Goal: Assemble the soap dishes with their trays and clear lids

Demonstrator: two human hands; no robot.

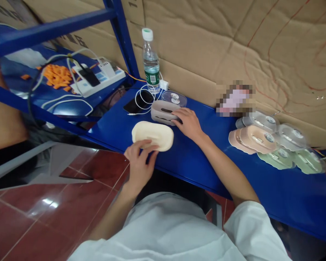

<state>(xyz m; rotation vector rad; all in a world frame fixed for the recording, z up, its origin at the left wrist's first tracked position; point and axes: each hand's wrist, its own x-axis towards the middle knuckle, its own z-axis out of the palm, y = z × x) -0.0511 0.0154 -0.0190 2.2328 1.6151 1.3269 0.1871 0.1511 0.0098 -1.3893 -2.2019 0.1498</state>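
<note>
A cream oval tray point(153, 135) lies on the blue shelf point(195, 159) near its front edge. My left hand point(139, 163) grips the tray's near rim, thumb and fingers pinched over it. My right hand point(188, 123) rests with fingers curled on the right end of a greyish-pink oval box point(164, 111) just behind the tray. A clear oval lid point(174, 98) lies behind that box.
A water bottle point(151, 61), a phone point(138, 102) and a white cable stand at the back. A pile of oval lids and trays point(277, 143) lies to the right. A power strip point(97, 78) and orange bits point(57, 76) sit on the left shelf. Cardboard lines the back.
</note>
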